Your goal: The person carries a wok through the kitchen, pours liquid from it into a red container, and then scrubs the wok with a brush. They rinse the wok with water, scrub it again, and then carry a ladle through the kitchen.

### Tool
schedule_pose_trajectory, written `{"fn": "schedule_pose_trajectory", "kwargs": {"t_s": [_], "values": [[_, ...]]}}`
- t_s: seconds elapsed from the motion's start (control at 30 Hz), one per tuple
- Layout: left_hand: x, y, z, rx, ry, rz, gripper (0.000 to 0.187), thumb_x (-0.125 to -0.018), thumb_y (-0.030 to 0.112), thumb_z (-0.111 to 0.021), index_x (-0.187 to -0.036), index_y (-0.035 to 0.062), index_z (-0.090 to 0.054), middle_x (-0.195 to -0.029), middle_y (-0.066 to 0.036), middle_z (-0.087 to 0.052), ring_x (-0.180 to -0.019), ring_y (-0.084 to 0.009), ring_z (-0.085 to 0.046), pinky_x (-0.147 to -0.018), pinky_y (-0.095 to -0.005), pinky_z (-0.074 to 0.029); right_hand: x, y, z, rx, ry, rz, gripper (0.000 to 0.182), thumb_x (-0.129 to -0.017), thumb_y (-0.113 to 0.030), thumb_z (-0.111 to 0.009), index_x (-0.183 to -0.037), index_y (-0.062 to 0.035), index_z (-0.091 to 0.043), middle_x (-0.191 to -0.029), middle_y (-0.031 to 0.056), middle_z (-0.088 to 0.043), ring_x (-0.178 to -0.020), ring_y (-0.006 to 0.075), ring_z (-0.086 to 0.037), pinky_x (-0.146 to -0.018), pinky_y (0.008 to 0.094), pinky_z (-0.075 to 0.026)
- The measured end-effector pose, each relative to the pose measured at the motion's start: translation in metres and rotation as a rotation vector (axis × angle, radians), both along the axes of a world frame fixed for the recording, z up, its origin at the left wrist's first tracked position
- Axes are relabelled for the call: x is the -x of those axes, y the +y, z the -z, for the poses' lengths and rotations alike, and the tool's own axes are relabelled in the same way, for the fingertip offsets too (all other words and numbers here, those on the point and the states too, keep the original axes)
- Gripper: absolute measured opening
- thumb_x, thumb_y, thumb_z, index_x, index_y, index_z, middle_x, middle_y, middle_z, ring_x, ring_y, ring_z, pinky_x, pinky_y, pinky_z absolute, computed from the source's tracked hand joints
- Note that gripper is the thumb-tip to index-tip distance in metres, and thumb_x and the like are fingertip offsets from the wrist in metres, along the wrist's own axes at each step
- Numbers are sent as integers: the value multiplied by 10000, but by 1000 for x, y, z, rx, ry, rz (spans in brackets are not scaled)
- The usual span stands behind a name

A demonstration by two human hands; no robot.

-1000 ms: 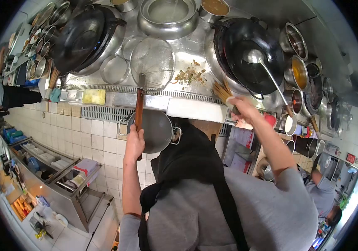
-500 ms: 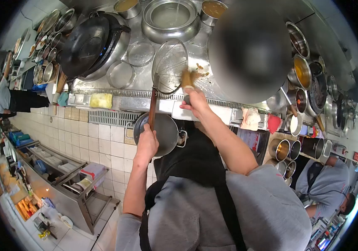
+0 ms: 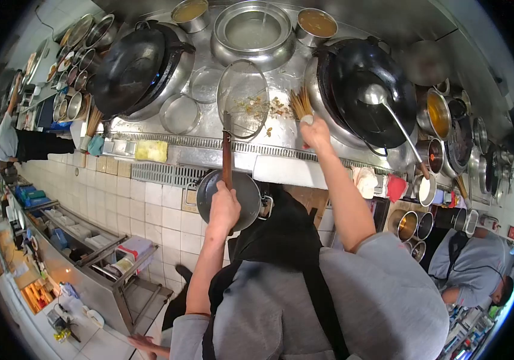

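Note:
My left hand point(image 3: 224, 209) is closed round the wooden handle point(image 3: 227, 159) of a round wire-mesh strainer point(image 3: 243, 78), which rests over the steel counter. Brown and green food bits point(image 3: 278, 108) lie on the counter by the strainer's right rim, and more show at its mesh. My right hand point(image 3: 316, 133) grips a bamboo wok brush point(image 3: 301, 103), its bristles near the scraps and close to the right wok. Beneath my left hand stands a dark pot point(image 3: 247, 198) with metal side handles.
A black wok point(image 3: 383, 129) at right holds a ladle point(image 3: 375, 94); another wok point(image 3: 128, 72) sits at left. A water basin point(image 3: 254, 48) is between. A yellow sponge point(image 3: 151, 150) and white cloth point(image 3: 290, 172) lie along the front edge. Another person's hand point(image 3: 142, 343) shows lower left.
The brush and my right hand have moved right. More scraps show at the strainer's rim and mesh. A large blurred shape over the right wok is gone, revealing wok and ladle.

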State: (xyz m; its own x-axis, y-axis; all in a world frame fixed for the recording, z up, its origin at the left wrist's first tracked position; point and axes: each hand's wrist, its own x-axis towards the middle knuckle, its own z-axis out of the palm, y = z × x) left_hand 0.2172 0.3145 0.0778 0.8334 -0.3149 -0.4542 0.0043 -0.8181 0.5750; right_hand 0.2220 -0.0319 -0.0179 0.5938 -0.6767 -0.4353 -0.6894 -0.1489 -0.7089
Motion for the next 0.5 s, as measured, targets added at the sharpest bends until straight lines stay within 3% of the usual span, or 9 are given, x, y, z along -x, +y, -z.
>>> {"fn": "schedule_pose_trajectory", "kwargs": {"t_s": [0.03, 0.13, 0.2, 0.23, 0.33, 0.37, 0.47, 0.5], "values": [[1, -6, -2, -5, 21, 7, 275, -1030, 109, -559, -1191, -90, -458, -933, -420, -658, -945, -599, -642, -801, -608, -524, -1, 22, -48, -194, 28, 58, 409, -941, -194, -613, -1252, 72, -608, -835, 197, -693, -586, 251, -689, -437, 393, -573], [1, -20, 0, -8, 32, 17, 295, -1032, 123, -562, -1201, -92, -452, -928, -423, -656, -935, -600, -645, -795, -611, -523, -12, 68, -17, -333, -152, 275, 452, -964, -203, -624, -1331, 57, -572, -859, 153, -672, -583, 216, -655, -435, 379, -569], [1, -25, 1, -18, 29, 29, 306, -1032, 127, -562, -1211, -97, -454, -938, -416, -662, -930, -594, -650, -786, -609, -524, -20, 85, -20, -532, -293, 276, 538, -980, -225, -650, -1430, 33, -506, -886, 109, -645, -585, 175, -599, -465, 357, -572], [1, -27, 2, -23, 28, 37, 312, -1033, 128, -562, -1216, -100, -455, -943, -412, -665, -928, -591, -653, -782, -608, -524, -21, 84, -24, -674, -328, 194, 664, -978, -245, -673, -1536, 11, -422, -895, 98, -638, -588, 151, -560, -495, 326, -565], [0, -20, 9, 18, -4, 13, 311, -1034, 125, -561, -1218, -104, -460, -960, -403, -670, -947, -583, -654, -793, -601, -523, -13, 74, -47, -882, -372, 46, 721, -982, -254, -669, -1591, -11, -368, -903, 98, -644, -582, 138, -549, -494, 311, -544], [-1, -17, 9, 24, 21, -9, 312, -1033, 124, -562, -1219, -105, -461, -965, -402, -671, -958, -582, -653, -803, -599, -521, -9, 70, -57, -867, -383, -12, 736, -985, -240, -649, -1615, -23, -336, -872, 97, -647, -560, 135, -560, -476, 313, -525], [-1, -8, 3, 23, 46, -46, 310, -1033, 119, -561, -1221, -107, -463, -968, -400, -669, -982, -579, -649, -820, -594, -517, 14, 63, -93, -440, -211, -90, 730, -976, -212, -645, -1610, -12, -342, -816, 117, -645, -527, 164, -589, -460, 354, -580], [0, -3, 2, 11, 17, -40, 307, -1034, 118, -560, -1220, -107, -463, -963, -402, -668, -982, -580, -649, -819, -593, -517, 23, 63, -90, -313, -167, -36, 609, -984, -202, -619, -1523, 26, -448, -771, 128, -643, -535, 173, -607, -458, 358, -598]]}}
